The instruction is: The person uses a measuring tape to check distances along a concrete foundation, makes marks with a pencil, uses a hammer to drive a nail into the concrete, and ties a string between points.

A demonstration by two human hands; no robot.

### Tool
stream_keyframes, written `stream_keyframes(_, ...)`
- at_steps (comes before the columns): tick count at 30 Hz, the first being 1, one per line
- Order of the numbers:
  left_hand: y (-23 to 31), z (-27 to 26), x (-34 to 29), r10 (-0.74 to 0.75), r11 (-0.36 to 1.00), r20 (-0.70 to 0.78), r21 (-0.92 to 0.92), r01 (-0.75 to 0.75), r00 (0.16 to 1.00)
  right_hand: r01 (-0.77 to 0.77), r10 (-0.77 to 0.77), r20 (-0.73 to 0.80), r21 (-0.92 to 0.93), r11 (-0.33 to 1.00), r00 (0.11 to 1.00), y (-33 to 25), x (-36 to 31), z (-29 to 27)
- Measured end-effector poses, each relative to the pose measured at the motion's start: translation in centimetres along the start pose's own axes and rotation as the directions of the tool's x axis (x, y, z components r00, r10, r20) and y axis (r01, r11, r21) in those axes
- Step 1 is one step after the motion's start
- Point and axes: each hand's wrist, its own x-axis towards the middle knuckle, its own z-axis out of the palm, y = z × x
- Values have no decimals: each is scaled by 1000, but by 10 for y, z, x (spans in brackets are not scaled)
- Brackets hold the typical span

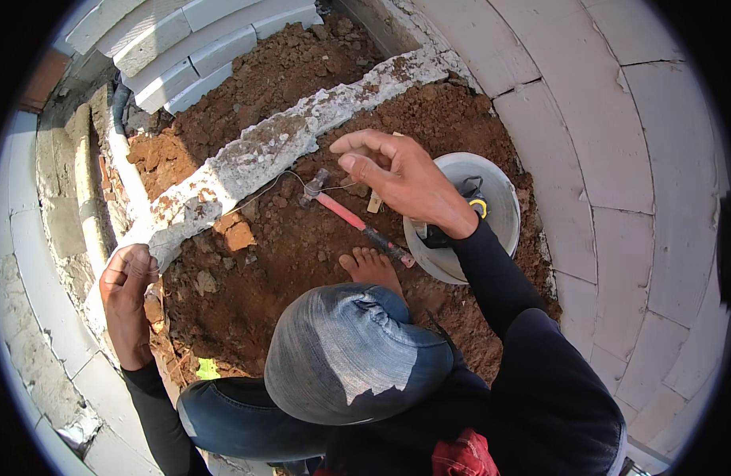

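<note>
A thin pale wire [262, 191] runs in a loose curve over the rough concrete strip and the soil, between my two hands. At the left, my left hand [127, 297] is closed in a pinch on its end, beside the concrete strip. My right hand [413, 178] hovers above the soil, thumb and forefinger apart; the wire's other end passes close below its thumb, and whether it touches the hidden fingers I cannot tell. Under the wire lies a hammer [357, 220] with a red and black handle, its head partly against the wire.
A white bucket [504, 198] holding dark tools stands under my right forearm. The concrete strip [262, 151] crosses the brown soil [246, 293] diagonally. Pale blocks [215, 51] are stacked at the far left; a block wall [604, 135] rises right. My bare foot [373, 270] rests near the hammer.
</note>
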Motion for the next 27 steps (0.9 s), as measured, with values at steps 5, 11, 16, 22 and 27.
stream_keyframes(5,56,-10,-24,140,956,-236,-222,-194,962,7,-79,-190,-355,935,979,-2,-15,-98)
stream_keyframes(11,19,14,-3,134,961,-142,-222,-164,981,1,66,349,-188,982,935,28,-57,18)
stream_keyframes(16,3,29,-14,30,999,-111,-9,-31,993,-198,194,-69,-573,795,979,145,-53,144)
stream_keyframes(22,0,39,-6,41,999,-105,19,-40,994,-219,24,-274,-710,669,962,185,-42,150)
stream_keyframes(27,-14,38,1,36,998,-62,55,-32,997,-299,318,-37,-458,837,947,131,-51,121)
